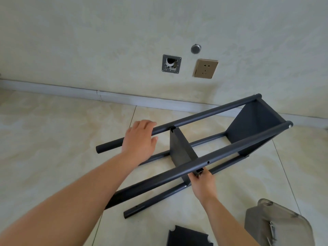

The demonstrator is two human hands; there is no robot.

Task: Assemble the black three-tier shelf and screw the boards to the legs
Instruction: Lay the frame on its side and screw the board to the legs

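Shelf frame [204, 139] lies on its side on the tile floor [53, 139], 4 legs running L to R, end board [252, 128] already sitting at the far end, mid board [179, 150] standing betw. the legs about halfway. I judge I'm on the mid-tier step: fixing that board to the near top leg [230, 148]. My left hand [140, 137] is draped over the far top leg [195, 118], fingers fairly straight, thumb under, steadying more than gripping. My right hand [202, 181] is up under the near leg at the board's corner, fingertips pinching sth small there, prob. a screw or the corner tab, can't tell which. Screw hole [208, 162] in the leg sits just right of the corner, so next I need the corner lined up w/ that hole, then a screw in. Third board [188, 237] waits by my feet, beside a grey box [276, 226].
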